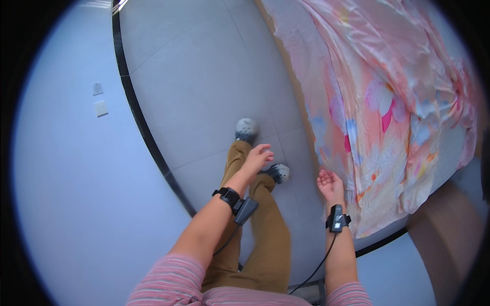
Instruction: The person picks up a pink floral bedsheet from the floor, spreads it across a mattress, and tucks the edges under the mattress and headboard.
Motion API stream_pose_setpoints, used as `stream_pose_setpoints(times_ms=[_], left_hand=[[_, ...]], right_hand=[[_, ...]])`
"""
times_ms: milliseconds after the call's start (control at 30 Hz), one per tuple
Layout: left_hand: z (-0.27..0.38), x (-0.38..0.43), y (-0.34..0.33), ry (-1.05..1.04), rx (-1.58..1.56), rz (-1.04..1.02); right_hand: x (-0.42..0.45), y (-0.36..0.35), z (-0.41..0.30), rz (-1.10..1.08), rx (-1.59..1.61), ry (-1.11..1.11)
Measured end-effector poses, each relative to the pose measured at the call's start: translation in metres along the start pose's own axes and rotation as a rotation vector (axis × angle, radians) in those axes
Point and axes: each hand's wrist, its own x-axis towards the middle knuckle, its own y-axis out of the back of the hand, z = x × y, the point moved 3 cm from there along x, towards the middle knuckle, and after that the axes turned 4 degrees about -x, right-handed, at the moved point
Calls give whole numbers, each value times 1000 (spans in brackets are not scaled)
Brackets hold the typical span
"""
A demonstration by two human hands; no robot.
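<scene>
A pink floral sheet or duvet cover [377, 114] lies crumpled over a bed at my right, its near corner hanging over the edge. My right hand [330, 185] is beside the hanging side of this fabric, palm turned up and fingers loosely curled, with nothing in it. Whether the hand brushes the cloth I cannot tell. Over the floor, in front of my legs, my left hand [260, 158] is empty, its fingers slightly bent and apart. Each wrist wears a strapped black device, the left one [245, 210] and the right one [336, 220], with a cable running back toward my body.
A grey tiled floor [199, 88] runs between the bed's wooden side [285, 53] and a white wall [69, 172] with a black skirting board [139, 122]. Two wall plates [101, 108] are on that wall. A blurred brown surface [440, 225] stands at the lower right.
</scene>
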Motion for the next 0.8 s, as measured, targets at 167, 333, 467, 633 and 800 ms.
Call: stream_pose_setpoints(times_ms=[167,333,467,633,800], left_hand=[[21,-11,51,-13,-121,99],[63,-23,77,-13,-258,136],[118,-32,101,-41,-281,136],[192,-38,145,-122,-272,161],[263,-38,174,-186,-273,174]], right_hand=[[-96,-157,3,-314,-768,375],[-144,-272,4,-621,-978,522],[-149,-323,-3,-569,-1018,552],[-147,-360,-25,-464,-1022,544],[-140,-394,-70,-320,-980,622]])
